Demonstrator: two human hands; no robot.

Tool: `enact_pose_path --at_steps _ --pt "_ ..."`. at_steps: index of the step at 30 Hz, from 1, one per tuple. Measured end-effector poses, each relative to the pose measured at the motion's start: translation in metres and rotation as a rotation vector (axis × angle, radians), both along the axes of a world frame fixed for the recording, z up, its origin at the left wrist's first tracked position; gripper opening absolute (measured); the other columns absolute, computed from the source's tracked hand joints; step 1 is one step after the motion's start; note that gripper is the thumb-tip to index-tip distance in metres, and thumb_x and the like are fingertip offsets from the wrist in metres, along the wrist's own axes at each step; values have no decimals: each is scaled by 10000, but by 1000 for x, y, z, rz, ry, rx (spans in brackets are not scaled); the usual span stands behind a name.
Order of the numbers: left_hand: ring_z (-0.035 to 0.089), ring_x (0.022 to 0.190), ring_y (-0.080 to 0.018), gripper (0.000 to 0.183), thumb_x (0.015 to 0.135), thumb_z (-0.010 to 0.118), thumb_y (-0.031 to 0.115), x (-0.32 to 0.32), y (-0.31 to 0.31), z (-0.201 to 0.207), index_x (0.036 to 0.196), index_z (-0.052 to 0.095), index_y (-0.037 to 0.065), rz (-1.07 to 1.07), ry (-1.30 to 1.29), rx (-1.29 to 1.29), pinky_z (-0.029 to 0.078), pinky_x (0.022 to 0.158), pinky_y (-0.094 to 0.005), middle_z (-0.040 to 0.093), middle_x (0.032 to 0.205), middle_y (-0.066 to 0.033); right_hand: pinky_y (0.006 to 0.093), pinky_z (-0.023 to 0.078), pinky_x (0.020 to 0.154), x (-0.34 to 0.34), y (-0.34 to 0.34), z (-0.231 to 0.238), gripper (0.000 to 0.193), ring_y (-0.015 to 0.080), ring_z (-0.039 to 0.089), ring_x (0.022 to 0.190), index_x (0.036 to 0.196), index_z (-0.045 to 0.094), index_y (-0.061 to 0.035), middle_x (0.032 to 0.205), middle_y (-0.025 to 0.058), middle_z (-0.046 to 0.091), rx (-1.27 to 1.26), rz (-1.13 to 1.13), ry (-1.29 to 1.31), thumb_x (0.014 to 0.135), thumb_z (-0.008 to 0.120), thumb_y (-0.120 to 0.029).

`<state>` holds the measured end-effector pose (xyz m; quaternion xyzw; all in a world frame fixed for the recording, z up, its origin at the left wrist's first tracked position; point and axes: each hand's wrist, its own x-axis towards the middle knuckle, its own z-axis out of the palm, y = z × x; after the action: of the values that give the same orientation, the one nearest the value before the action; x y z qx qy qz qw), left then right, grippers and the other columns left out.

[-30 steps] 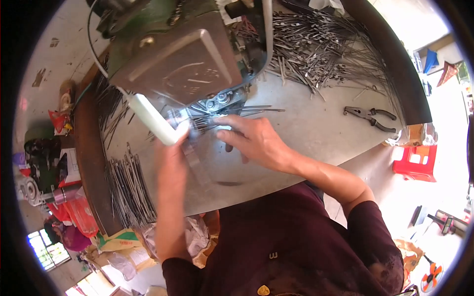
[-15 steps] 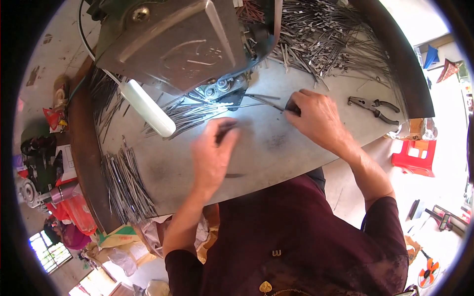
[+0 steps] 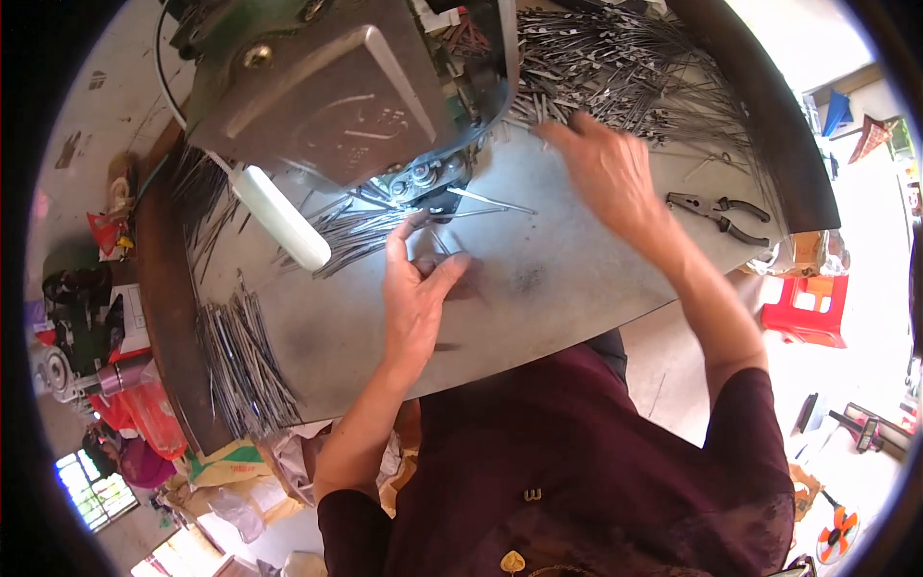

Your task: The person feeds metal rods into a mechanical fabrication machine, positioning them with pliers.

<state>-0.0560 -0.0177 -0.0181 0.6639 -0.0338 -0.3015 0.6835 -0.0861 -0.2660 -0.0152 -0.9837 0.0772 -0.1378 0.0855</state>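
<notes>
My left hand (image 3: 415, 303) is in front of the machine's lower head (image 3: 423, 181), below its lit working point. Its index finger points up, and a thin metal strip (image 3: 439, 240) shows between finger and thumb. Beside it, a bundle of thin grey metal strips (image 3: 361, 234) lies fanned out on the metal table (image 3: 538, 317). Two strips stick out to the right from under the machine. My right hand (image 3: 615, 178) is at the near edge of a big pile of metal strips (image 3: 615, 72), its fingers stretched out and slightly blurred; no strip shows in it.
Pliers (image 3: 721, 213) with dark handles lie at the table's right. A white lamp bar (image 3: 281, 219) hangs left of the machine housing (image 3: 327, 125). Another strip bundle (image 3: 245, 365) lies at the left by the raised brown rim (image 3: 163, 317). A red stool (image 3: 806, 310) stands beyond the table.
My right hand has moved up and away from the machine to the pile; the strip it held no longer shows in it. My left hand has shifted slightly, its index finger now extended toward the machine.
</notes>
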Motion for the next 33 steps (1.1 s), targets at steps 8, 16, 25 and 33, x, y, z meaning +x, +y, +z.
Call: enact_pose_path --at_steps 8,16,25,33 --pt "639 760 -119 527 884 667 72 2 38 -3 1338 401 40 72 -477 406 506 687 -251 680 854 -100 393 513 633 25 -36 -9 246 311 621 720 1026 621 -111 905 103 553 -212 341 -106 793 588 -41" --pt "618 678 -107 385 915 626 65 7 53 -4 1281 509 32 139 -271 218 531 596 -249 642 812 -70 329 552 688 -24 7 -6 175 250 684 791 1027 583 -25 877 95 640 359 62 -347 863 641 -43" --pt "610 784 -219 337 812 671 15 13 68 7 1134 675 114 -195 -930 575 517 676 -333 603 928 -77 282 557 762 -63 -15 1 110 166 684 829 997 569 45 908 111 663 1201 -145 -236 890 585 26" --pt "567 840 -279 228 801 675 19 19 56 -12 1021 622 46 -345 -1319 503 474 698 -370 596 968 -94 446 519 667 -77 -3 10 143 374 637 769 960 647 -34 903 142 643 44 -18 226 853 571 -90"
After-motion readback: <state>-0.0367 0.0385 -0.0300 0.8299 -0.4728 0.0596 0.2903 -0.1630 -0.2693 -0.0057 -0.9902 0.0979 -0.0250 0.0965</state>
